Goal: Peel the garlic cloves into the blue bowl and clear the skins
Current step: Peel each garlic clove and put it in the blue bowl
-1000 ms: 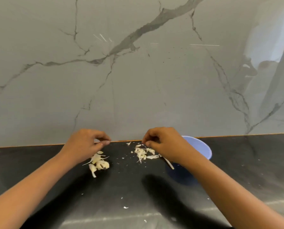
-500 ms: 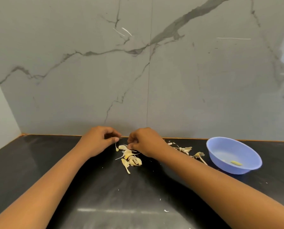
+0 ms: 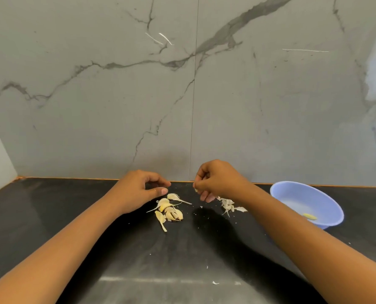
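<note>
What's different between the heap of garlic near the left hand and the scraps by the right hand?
The garlic cloves beside the left hand are plump and yellowish, some with long tails; the skins beside the right hand, which pinches a small pale piece, are thin, pale flakes. The cloves lie fully in view; the skins are partly hidden by that hand. Both lie on the black counter, outside the blue bowl.

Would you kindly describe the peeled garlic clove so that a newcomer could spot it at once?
On the black counter, look to the right end, where a blue bowl sits near the marble wall. Inside it, on the near side, lies one small yellow clove, bare and alone, unlike the papery-skinned cloves heaped on the counter by the left hand.
</note>
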{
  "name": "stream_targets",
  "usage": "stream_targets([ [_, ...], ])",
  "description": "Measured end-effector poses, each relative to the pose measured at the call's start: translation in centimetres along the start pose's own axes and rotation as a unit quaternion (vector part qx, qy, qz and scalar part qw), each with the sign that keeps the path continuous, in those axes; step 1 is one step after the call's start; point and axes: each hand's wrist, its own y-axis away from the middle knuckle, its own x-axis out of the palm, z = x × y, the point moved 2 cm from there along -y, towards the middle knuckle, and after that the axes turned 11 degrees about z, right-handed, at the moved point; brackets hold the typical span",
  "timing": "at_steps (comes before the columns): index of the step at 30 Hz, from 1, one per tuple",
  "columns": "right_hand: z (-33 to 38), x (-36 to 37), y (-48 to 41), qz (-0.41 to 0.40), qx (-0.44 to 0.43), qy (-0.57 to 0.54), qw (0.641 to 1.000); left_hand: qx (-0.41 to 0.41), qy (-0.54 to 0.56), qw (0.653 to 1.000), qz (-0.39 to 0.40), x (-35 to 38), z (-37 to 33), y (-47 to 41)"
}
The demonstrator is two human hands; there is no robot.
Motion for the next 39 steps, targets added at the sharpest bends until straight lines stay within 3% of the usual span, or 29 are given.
stream_targets([
  [6,-1.0,-1.0,0.7,0.029,-0.017,0.02,0.999,0.029,-0.001,0.999,0.024,1.0,-1.3,-0.4],
  [11,-1.5,-0.6,0.8,0.025,-0.048,0.103,0.993,-0.001,-0.026,1.0,0.016,0.7,-1.1,-0.5],
  [16,-0.9,-0.1,1.0,0.006,-0.074,0.254,0.964,-0.022,-0.049,0.999,0.008,0.5,-0.8,-0.5],
  [23,0.3,0.5,1.3,-0.021,-0.105,0.366,0.924,-0.006,-0.035,0.999,-0.031,0.9,-1.7,-0.3],
  [25,0.3,0.0,1.4,-0.043,-0.112,0.392,0.912,0.004,-0.039,0.999,-0.026,1.2,-1.9,-0.4],
  [29,0.4,1.2,1.3,-0.013,-0.119,0.452,0.884,0.007,-0.055,0.998,0.004,1.8,-2.0,-0.6],
  [36,-0.7,1.5,0.9,-0.04,-0.113,0.438,0.891,0.015,-0.066,0.998,0.017,1.9,-2.2,-0.6],
  [39,-0.7,0.0,0.9,-0.101,-0.096,0.381,0.914,0.02,-0.067,0.997,0.022,2.0,-2.3,-0.5],
])
